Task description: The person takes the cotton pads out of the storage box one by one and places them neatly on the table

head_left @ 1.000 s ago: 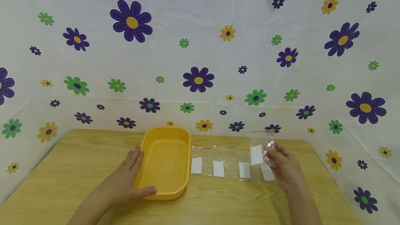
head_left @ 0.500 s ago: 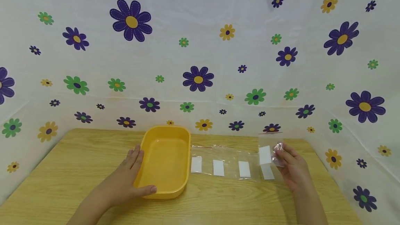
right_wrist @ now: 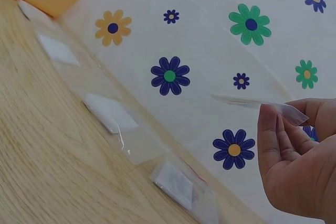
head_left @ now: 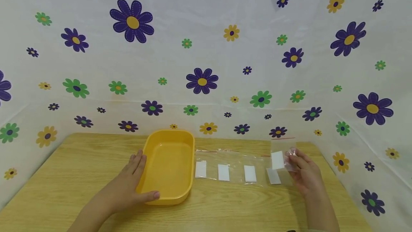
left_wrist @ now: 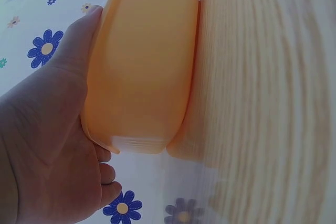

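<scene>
A yellow plastic basin (head_left: 168, 167) stands left of the table's middle, its inside bare. My left hand (head_left: 123, 183) rests against its left wall, fingers extended along the side and thumb over the near rim; the left wrist view shows this hand (left_wrist: 58, 114) at the basin's corner (left_wrist: 142, 66). My right hand (head_left: 305, 171) pinches the right edge of a clear zip bag (head_left: 278, 159), which holds a white slip and is raised above the table. Seen edge-on in the right wrist view, the bag (right_wrist: 241, 101) sits between thumb and fingers.
Several clear zip bags, each with a white piece (head_left: 223, 173), lie in a row right of the basin. The wooden table (head_left: 225, 210) ends at a white flower-print cloth (head_left: 167, 53) behind and at the sides.
My right hand has moved to the right with the zip bag, uncovering more of the rightmost bag on the table. My left hand stays at the basin.
</scene>
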Tool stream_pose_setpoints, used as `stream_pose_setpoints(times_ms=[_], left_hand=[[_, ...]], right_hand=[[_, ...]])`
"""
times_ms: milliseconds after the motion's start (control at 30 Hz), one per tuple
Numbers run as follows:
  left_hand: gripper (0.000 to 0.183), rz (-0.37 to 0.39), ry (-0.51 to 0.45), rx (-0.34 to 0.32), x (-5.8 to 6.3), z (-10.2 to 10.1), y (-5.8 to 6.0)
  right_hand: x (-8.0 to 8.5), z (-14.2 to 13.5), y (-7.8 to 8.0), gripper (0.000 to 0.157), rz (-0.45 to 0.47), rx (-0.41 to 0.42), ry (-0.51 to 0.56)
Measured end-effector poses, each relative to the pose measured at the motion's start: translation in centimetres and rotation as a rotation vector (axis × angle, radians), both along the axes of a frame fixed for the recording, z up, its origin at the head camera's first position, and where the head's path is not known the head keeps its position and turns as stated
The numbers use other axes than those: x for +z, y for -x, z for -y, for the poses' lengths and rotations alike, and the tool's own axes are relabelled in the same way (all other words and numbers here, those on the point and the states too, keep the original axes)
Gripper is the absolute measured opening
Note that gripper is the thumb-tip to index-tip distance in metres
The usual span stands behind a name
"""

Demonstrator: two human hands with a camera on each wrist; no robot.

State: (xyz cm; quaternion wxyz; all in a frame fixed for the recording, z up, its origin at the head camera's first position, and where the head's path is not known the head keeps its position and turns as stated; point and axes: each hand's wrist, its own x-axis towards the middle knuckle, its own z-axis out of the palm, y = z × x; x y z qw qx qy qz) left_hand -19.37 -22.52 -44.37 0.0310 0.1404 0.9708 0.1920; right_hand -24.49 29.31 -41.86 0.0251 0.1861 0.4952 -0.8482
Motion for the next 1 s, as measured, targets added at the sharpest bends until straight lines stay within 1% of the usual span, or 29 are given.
stream_pose_setpoints(times_ms=[133, 433, 700, 900, 1000], left_hand=[[0.127, 0.005, 0.002, 0.003, 0.1, 0.0, 0.0], [0.127, -0.015, 0.007, -0.002, 0.1, -0.1, 0.0], [0.126, -0.005, 0.008, 0.002, -0.1, 0.1, 0.0], [0.126, 0.011, 0.005, 0.011, -0.1, 0.0, 0.0], [0.126, 0.001, 0.000, 0.003, -0.1, 0.0, 0.0]], right_hand=[[-0.3, -0.5, 0.1, 0.016, 0.006, -0.016, 0.000], [-0.5, -1.6, 0.1, 0.016, 0.035, -0.068, 0.037], [-0.8, -2.5, -0.2, 0.019, 0.055, -0.077, 0.054], [-1.2, -3.0, -0.3, 0.016, 0.070, -0.079, 0.020], [-1.5, -3.2, -0.3, 0.014, 0.079, -0.084, 0.007]])
